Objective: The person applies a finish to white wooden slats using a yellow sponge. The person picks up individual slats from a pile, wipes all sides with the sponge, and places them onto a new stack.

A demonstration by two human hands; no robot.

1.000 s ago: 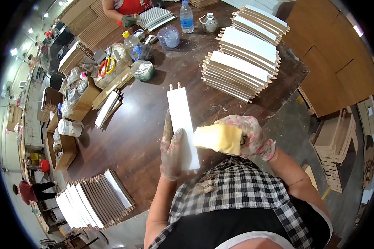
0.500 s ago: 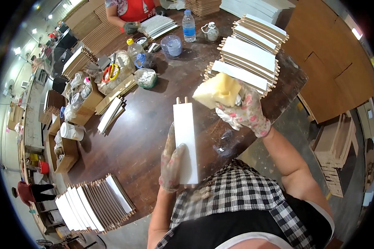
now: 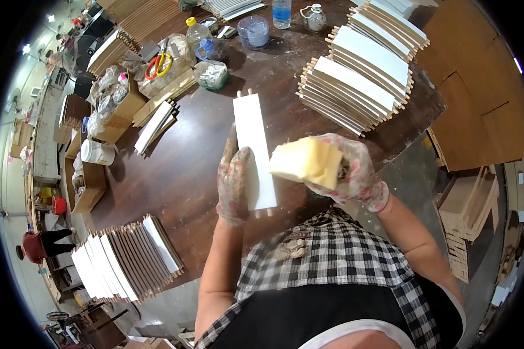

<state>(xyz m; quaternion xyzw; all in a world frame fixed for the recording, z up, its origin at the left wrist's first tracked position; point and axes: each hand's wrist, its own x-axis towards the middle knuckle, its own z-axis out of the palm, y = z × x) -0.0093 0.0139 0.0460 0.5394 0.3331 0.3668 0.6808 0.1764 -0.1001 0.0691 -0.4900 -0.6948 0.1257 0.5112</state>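
Observation:
A narrow white board point(image 3: 255, 154) with short wooden dowels at both ends lies in front of me on the dark table. My left hand point(image 3: 233, 180), in a flower-patterned glove, grips it along its left edge, the thumb resting on the white face. In my right hand point(image 3: 355, 171), gloved alike, is a block of yellow sponge point(image 3: 305, 161). The sponge is close to the board's right edge; I cannot tell whether they touch. The palm side of the right hand is partly hidden by the sponge.
Stacks of white doweled boards stand at the far right point(image 3: 370, 46) and the near left point(image 3: 128, 259). Toward the back are a water bottle point(image 3: 282, 14), a plastic tub point(image 3: 254, 32), a bag of white material point(image 3: 211, 74) and scissors point(image 3: 159, 66). A cardboard box point(image 3: 119, 113) sits at left.
My right hand has brought the sponge down and nearer to the board, turning it. The left hand still holds the board. The view has shifted, leaving mostly a glove of the co-worker opposite.

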